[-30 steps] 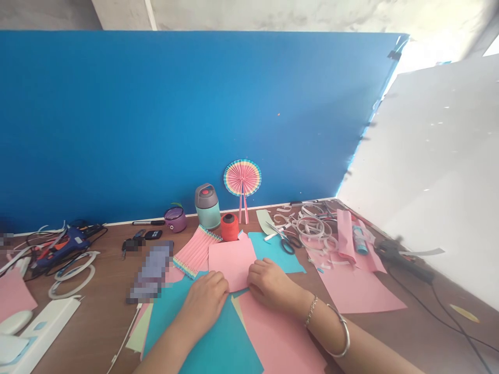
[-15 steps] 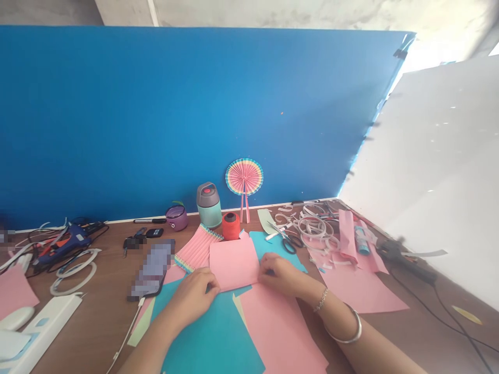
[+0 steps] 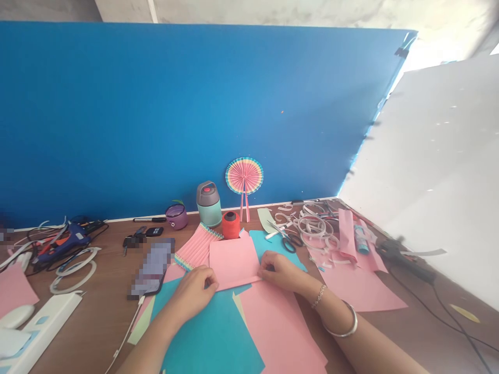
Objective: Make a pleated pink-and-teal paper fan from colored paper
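Note:
A small pink paper sheet (image 3: 233, 259) lies on the wooden table (image 3: 97, 317), over teal paper (image 3: 212, 337) and a larger pink sheet (image 3: 278, 332). My left hand (image 3: 194, 292) pinches the sheet's near left corner. At the near right corner, the fingers of my right hand (image 3: 281, 271) press on a narrow fold along the near edge. Two bracelets sit on my right wrist. Behind the sheet lie a pleated pink paper strip (image 3: 197, 246) and a red thread spool (image 3: 231, 224).
A round paper fan (image 3: 244, 176) leans on the blue board. Nearby stand a green flask (image 3: 208, 204) and a purple pot (image 3: 176, 216). Scissors (image 3: 286, 240), white paper rings, a glue stick (image 3: 360, 240) and pink scraps lie right. A phone (image 3: 151, 267), keys and a glue gun (image 3: 62, 241) lie left.
Both hands slid outward from the sheet's middle to its near corners, and a narrow fold now shows along the near edge. The view shifted slightly.

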Demonstrator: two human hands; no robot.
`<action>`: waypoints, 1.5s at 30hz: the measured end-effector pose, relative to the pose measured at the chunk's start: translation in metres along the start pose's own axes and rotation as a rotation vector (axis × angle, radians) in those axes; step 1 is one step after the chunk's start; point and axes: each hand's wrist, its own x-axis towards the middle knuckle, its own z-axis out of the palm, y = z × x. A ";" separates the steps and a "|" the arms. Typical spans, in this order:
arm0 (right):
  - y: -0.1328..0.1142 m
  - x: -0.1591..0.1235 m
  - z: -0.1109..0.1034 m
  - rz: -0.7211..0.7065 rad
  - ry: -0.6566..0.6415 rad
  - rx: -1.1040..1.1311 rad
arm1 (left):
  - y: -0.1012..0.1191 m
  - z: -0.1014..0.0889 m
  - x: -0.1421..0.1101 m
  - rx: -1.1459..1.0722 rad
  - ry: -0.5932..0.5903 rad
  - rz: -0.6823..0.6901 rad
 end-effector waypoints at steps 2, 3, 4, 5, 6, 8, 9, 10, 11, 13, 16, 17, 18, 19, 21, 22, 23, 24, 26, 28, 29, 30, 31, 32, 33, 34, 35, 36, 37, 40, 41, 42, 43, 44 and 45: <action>0.000 0.000 0.001 0.013 0.011 -0.001 | 0.000 0.002 0.001 0.020 0.010 0.008; 0.000 0.001 0.002 0.023 0.015 -0.001 | -0.001 0.003 0.002 0.028 0.017 0.010; 0.000 0.001 0.002 0.034 0.018 -0.002 | -0.002 0.005 0.003 0.035 0.023 0.012; -0.001 0.001 0.002 0.043 0.019 -0.004 | -0.002 0.006 0.003 0.042 0.029 0.012; -0.001 0.001 0.003 0.050 0.020 -0.007 | -0.003 0.006 0.004 0.048 0.033 0.011; -0.001 0.001 0.003 0.058 0.022 -0.014 | -0.003 0.007 0.004 0.057 0.037 0.006; -0.001 0.001 0.003 0.061 0.022 -0.015 | -0.003 0.008 0.004 0.061 0.038 0.004; -0.002 0.001 0.003 0.063 0.023 -0.014 | -0.002 0.008 0.004 0.066 0.040 0.003; -0.002 0.001 0.003 0.066 0.023 -0.014 | -0.002 0.008 0.004 0.071 0.043 0.003; -0.002 0.002 0.003 0.071 0.020 -0.016 | -0.001 0.008 0.003 0.084 0.047 0.003; -0.003 0.002 0.002 0.070 0.016 -0.030 | -0.001 0.008 0.004 0.102 0.049 0.007; -0.003 0.002 0.002 0.068 0.013 -0.035 | -0.001 0.009 0.004 0.108 0.050 0.008; -0.003 0.002 0.002 0.066 0.011 -0.040 | -0.002 0.009 0.004 0.114 0.053 0.011; -0.003 0.003 0.001 0.065 0.008 -0.048 | -0.002 0.010 0.005 0.121 0.055 0.013; -0.004 0.003 0.001 0.061 0.004 -0.065 | -0.002 0.010 0.005 0.140 0.058 0.013; -0.004 0.003 0.001 0.058 0.002 -0.071 | -0.002 0.010 0.005 0.151 0.057 0.012; -0.004 0.003 0.001 0.057 0.001 -0.076 | -0.001 0.010 0.005 0.166 0.054 0.009; -0.005 0.003 0.001 0.057 0.001 -0.080 | 0.000 0.010 0.004 0.184 0.050 0.003; -0.006 0.002 0.000 0.055 -0.002 -0.084 | 0.003 0.009 0.002 0.227 0.048 -0.008; -0.008 0.001 0.000 0.051 -0.007 -0.088 | 0.007 0.009 0.000 0.281 0.067 0.011; -0.010 0.000 0.000 0.051 -0.010 -0.092 | 0.008 0.009 -0.001 0.314 0.080 0.039; -0.011 0.000 0.000 0.051 -0.012 -0.093 | 0.009 0.010 -0.002 0.346 0.091 0.085; -0.012 0.000 0.000 0.053 -0.009 -0.095 | 0.010 0.011 -0.003 0.376 0.099 0.144; -0.012 0.000 0.001 0.054 -0.004 -0.096 | 0.010 0.013 -0.004 0.401 0.103 0.209; -0.013 0.000 0.001 0.051 0.001 -0.095 | 0.009 0.016 -0.004 0.422 0.105 0.278; -0.012 0.000 0.002 0.046 0.007 -0.094 | 0.008 0.019 -0.004 0.437 0.107 0.341; -0.012 0.000 0.002 0.038 0.013 -0.093 | 0.006 0.022 -0.004 0.448 0.109 0.393; -0.010 0.000 0.003 0.030 0.017 -0.093 | 0.005 0.025 -0.004 0.457 0.109 0.430; -0.009 0.000 0.003 0.023 0.021 -0.095 | 0.004 0.027 -0.004 0.462 0.107 0.453; -0.004 0.000 0.003 0.011 0.021 -0.110 | 0.003 0.031 -0.003 0.446 0.100 0.465; -0.004 0.000 0.004 -0.003 0.024 -0.123 | 0.003 0.031 -0.003 0.436 0.099 0.461; -0.005 0.000 0.006 -0.026 0.040 -0.147 | 0.005 0.031 -0.003 0.427 0.097 0.453; -0.007 -0.001 0.008 -0.056 0.070 -0.183 | 0.006 0.030 -0.003 0.420 0.092 0.445; -0.010 -0.001 0.012 -0.087 0.114 -0.224 | 0.008 0.028 -0.003 0.415 0.081 0.438; -0.013 -0.001 0.017 -0.115 0.167 -0.270 | 0.010 0.027 -0.004 0.412 0.069 0.434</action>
